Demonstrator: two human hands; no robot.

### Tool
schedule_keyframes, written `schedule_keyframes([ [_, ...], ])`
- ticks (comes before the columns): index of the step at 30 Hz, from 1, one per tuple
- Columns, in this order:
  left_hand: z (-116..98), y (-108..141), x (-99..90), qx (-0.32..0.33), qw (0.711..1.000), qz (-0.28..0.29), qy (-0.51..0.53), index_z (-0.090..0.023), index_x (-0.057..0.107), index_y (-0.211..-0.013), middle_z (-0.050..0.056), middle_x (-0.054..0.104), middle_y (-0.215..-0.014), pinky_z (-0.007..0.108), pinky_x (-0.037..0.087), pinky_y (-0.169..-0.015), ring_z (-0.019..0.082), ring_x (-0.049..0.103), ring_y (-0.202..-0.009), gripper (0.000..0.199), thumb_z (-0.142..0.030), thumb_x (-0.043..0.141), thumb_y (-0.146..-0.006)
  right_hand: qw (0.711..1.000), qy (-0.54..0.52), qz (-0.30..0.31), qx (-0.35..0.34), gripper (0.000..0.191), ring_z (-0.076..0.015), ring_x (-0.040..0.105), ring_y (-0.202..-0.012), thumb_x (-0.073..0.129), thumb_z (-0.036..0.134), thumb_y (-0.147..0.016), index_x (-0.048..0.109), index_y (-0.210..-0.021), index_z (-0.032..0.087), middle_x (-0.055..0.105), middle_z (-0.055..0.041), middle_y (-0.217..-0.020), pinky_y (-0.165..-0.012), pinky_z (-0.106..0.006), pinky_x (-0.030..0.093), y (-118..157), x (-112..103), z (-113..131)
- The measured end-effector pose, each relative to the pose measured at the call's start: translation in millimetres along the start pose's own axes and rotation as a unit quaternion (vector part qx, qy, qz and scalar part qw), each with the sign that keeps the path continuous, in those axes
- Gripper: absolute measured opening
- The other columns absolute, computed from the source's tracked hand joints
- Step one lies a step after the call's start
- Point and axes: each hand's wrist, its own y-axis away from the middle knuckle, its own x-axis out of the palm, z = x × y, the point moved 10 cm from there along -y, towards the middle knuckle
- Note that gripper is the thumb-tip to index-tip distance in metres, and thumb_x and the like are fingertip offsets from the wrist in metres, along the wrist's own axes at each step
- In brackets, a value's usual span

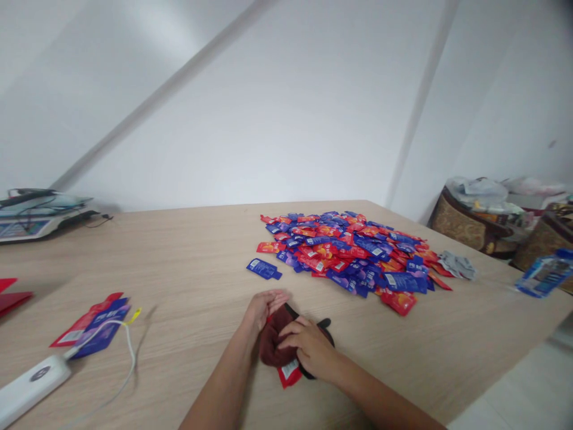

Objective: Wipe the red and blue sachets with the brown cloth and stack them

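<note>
In front of me on the table lies a bunched dark maroon cloth (274, 345) with black edging. A red sachet (290, 375) sticks out from under its near side. My left hand (264, 309) is at the cloth's upper left edge, fingers stretched out and close together. My right hand (313, 348) lies over the cloth's right part, its fingers bent and pressing into the fabric. What is beneath those fingertips is hidden. Just beyond the hands, a single blue sachet (264, 269) lies flat near a large pile of red and blue sachets (344, 248).
At left lie a white power strip (33, 385) with a cable, one blue sachet (102, 328) and red ones, and a scale (40, 224) farther back. To the right are a crumpled grey cloth (456, 265), a water bottle (544, 275) and a patterned chair (465, 224) holding plastic bags.
</note>
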Motion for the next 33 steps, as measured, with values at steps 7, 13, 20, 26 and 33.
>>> schedule_keyframes([
  [7,-18.0,8.3,-11.6,0.056,0.995,-0.037,-0.073,-0.010,0.062,-0.078,0.015,0.071,-0.078,0.030,0.052,-0.074,0.020,0.069,-0.072,0.006,-0.015,0.060,-0.075,0.999,0.037,-0.018,0.027,0.053,-0.0186,0.044,-0.107,0.041,0.004,-0.071,0.065,-0.108,0.032,0.060,0.0050,-0.119,-0.093,-0.033,0.033,-5.8,-2.9,-4.5],
  [13,-40.6,12.2,-25.9,0.097,0.982,-0.140,-0.083,-0.014,0.058,-0.064,0.006,0.067,-0.060,0.028,0.050,-0.062,0.017,0.065,-0.057,0.008,-0.008,0.064,-0.066,0.981,0.118,-0.095,0.123,0.054,-0.0221,0.041,-0.111,0.043,0.006,-0.073,0.059,-0.118,0.031,0.055,0.0012,-0.126,-0.092,-0.037,0.032,-28.1,-18.2,-39.2],
  [20,-21.7,17.8,6.5,0.065,0.992,-0.047,-0.102,-0.008,0.067,-0.071,0.010,0.069,-0.066,0.028,0.048,-0.058,0.019,0.064,-0.058,0.008,-0.012,0.061,-0.068,0.955,0.123,-0.162,0.216,0.058,-0.0246,0.039,-0.115,0.041,0.007,-0.075,0.050,-0.127,0.031,0.049,-0.0013,-0.133,-0.094,-0.042,0.032,-37.3,-18.5,-70.4],
  [26,0.3,15.7,36.8,0.038,0.996,0.045,0.064,-0.011,0.064,-0.095,0.007,0.070,-0.081,0.025,0.051,-0.069,0.016,0.065,-0.072,0.025,-0.030,0.054,-0.082,0.953,0.087,-0.201,0.209,0.062,-0.0248,0.039,-0.117,0.045,0.013,-0.075,0.043,-0.134,0.031,0.043,0.0000,-0.139,-0.096,-0.041,0.032,-55.6,-23.4,-74.4],
  [33,11.6,15.4,18.0,-0.025,0.990,0.024,0.139,-0.011,0.061,-0.099,0.007,0.066,-0.077,0.024,0.053,-0.059,0.014,0.063,-0.062,0.029,-0.033,0.047,-0.087,0.988,-0.052,-0.125,0.070,0.058,-0.0197,0.047,-0.109,0.040,0.000,-0.063,0.068,-0.103,0.031,0.062,0.0036,-0.117,-0.094,-0.036,0.037,-52.2,-6.1,-34.9],
])
